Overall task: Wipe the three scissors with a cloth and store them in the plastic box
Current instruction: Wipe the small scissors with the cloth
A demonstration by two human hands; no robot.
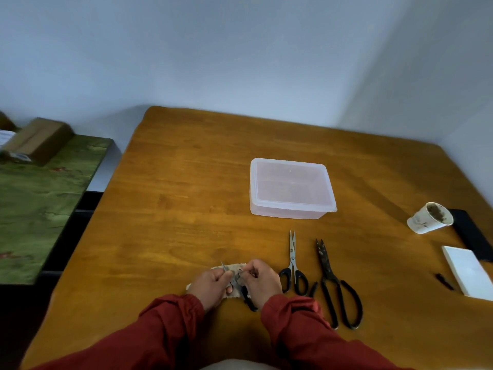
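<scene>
Step 1 in hand: wiping small scissors [235, 283] over cloth [234, 268]. Left hand [210, 287] curls round blade; right hand [262, 283] pinches near pivot. Mid scissors [293, 263] and big scissors [329, 276] wait alongside. Box [292, 188] lidded, well apart. Next likely: finish wipe, free 1 hand for lid.

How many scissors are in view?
3: small pair gripped by left hand and right hand over the cloth; medium pair just right of them; large dirty pair furthest right.

Red sleeves [165, 324], honey-brown table [186, 196], green-mottled cloth [40, 204]
</scene>
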